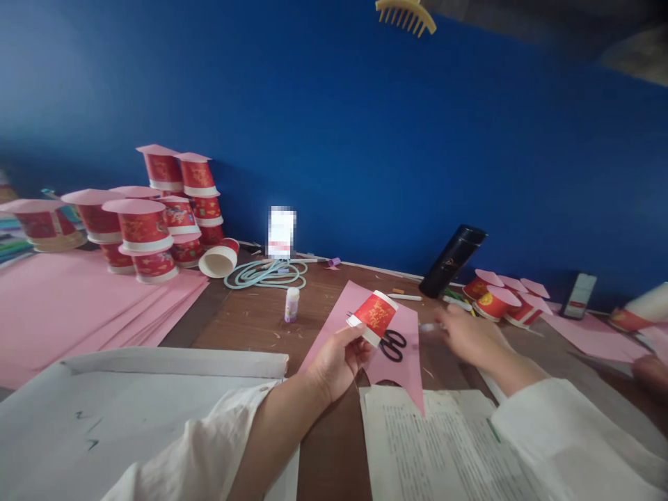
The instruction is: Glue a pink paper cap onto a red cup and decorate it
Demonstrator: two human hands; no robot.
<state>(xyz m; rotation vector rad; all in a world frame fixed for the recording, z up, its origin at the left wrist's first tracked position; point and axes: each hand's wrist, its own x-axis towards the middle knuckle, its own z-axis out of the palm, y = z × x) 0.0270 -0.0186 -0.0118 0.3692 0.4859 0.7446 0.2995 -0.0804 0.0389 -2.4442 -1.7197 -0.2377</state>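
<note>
Paper cup [374,316]: red body, gold ornamental print, white rim band. Sheet [404,369] beneath it: plain pink. Scissors [392,344]: black. Table [250,323]: brown wood grain. Wall [365,139]: uniform deep blue. Stacked cups [156,216]: red with gold print, white rims, pink paper discs. Paper pile [78,306]: pink. Glue stick [291,305]: white upper part, purple lower part. Cable [266,275]: pale teal. Flask [453,259]: black. Sleeves [563,431]: white. Printed page [433,445]: white, dark text lines. Comb [406,14]: yellow.
</note>
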